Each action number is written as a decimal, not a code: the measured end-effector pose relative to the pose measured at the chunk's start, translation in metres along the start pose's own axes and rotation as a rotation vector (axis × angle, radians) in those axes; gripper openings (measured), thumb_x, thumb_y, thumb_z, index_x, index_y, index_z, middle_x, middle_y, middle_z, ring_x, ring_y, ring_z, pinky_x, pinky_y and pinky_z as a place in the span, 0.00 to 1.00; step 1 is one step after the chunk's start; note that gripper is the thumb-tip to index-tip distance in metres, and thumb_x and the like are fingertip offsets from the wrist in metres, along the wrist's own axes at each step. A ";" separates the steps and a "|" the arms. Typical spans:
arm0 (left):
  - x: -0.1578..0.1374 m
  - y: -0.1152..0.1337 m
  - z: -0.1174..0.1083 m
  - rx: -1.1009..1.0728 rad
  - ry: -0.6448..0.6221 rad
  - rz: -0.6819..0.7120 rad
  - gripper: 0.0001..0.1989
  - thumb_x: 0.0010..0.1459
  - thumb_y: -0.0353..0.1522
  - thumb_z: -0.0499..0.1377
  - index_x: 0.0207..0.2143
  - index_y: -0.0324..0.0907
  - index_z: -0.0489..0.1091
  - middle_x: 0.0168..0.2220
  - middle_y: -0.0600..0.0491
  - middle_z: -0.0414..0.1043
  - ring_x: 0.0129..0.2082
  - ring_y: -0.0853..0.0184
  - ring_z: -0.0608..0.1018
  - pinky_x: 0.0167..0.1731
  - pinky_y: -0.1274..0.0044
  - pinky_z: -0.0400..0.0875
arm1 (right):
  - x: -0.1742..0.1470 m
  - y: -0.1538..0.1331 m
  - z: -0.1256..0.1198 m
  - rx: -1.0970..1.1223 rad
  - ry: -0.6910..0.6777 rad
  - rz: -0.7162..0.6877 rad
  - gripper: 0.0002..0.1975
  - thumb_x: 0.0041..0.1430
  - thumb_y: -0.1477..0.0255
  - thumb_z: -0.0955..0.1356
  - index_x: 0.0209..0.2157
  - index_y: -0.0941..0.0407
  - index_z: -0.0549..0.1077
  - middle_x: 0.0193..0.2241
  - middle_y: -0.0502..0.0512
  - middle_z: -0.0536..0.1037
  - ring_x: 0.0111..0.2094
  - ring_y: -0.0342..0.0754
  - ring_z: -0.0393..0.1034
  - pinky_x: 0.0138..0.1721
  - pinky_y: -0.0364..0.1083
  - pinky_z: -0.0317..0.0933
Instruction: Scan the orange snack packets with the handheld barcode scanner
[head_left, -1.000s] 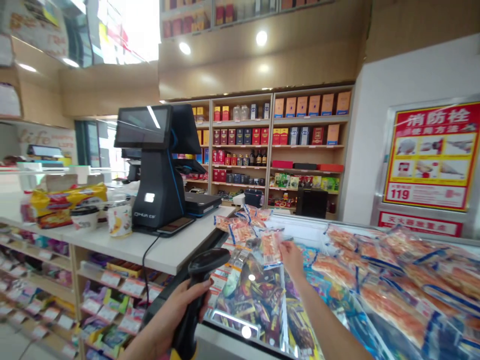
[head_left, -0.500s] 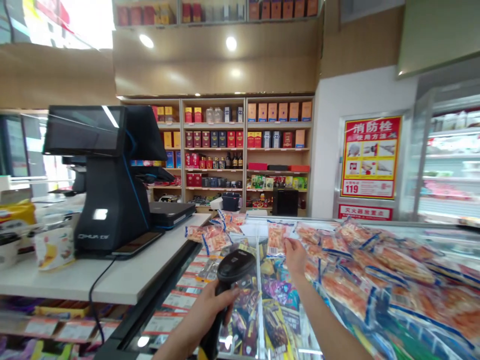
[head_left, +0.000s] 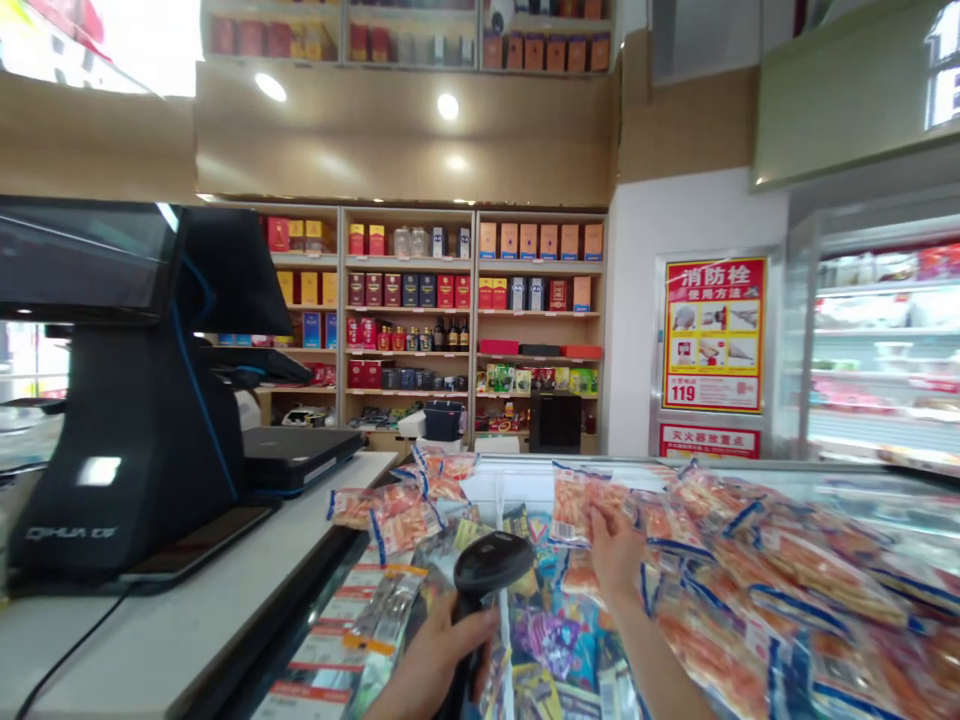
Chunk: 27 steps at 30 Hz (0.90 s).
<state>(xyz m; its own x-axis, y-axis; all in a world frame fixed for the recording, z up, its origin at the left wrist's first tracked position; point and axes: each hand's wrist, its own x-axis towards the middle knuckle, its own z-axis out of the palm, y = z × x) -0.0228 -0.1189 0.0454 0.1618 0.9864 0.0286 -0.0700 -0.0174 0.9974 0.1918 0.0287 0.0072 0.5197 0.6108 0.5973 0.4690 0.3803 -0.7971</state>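
My left hand (head_left: 437, 655) is wrapped round the handle of a black barcode scanner (head_left: 491, 562), its head tilted toward the packets. Ahead and to the right, the fingers of my right hand (head_left: 621, 560) are closed on the edge of a clear food packet (head_left: 571, 505) with orange-brown contents and a blue-and-white border. Its barcode label faces me. Another packet of the same sort touches it behind my fingertips. More such packets (head_left: 814, 550) lie heaped on the glass-topped freezer to the right of my hand.
Colourful wrapped goods (head_left: 551, 640) show under the freezer's glass. Several similar packets (head_left: 405, 515) and a clear-and-orange packet (head_left: 386, 605) lie to the left. A black checkout terminal (head_left: 127, 430) stands on a white counter (head_left: 300, 570). Shelves (head_left: 409, 265) of boxes and bottles line the back.
The view has turned and moved forward, so the terminal sits further left. The scanner and my left hand appear further right, near the held packet. My right hand keeps its pinch.
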 end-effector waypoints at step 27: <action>-0.060 0.015 -0.020 0.108 0.174 0.045 0.14 0.45 0.40 0.54 0.18 0.39 0.59 0.10 0.60 0.59 0.11 0.76 0.61 0.15 0.82 0.55 | 0.017 0.001 -0.085 -0.394 0.114 0.011 0.16 0.45 0.66 0.59 0.28 0.61 0.71 0.25 0.61 0.74 0.26 0.51 0.64 0.28 0.46 0.53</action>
<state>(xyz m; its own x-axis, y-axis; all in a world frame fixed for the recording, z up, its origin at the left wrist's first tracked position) -0.0530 -0.1748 0.0573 -0.0121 0.9975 0.0702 0.0343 -0.0698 0.9970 0.2619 -0.0199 0.0246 0.5915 0.5239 0.6129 0.6895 0.0654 -0.7213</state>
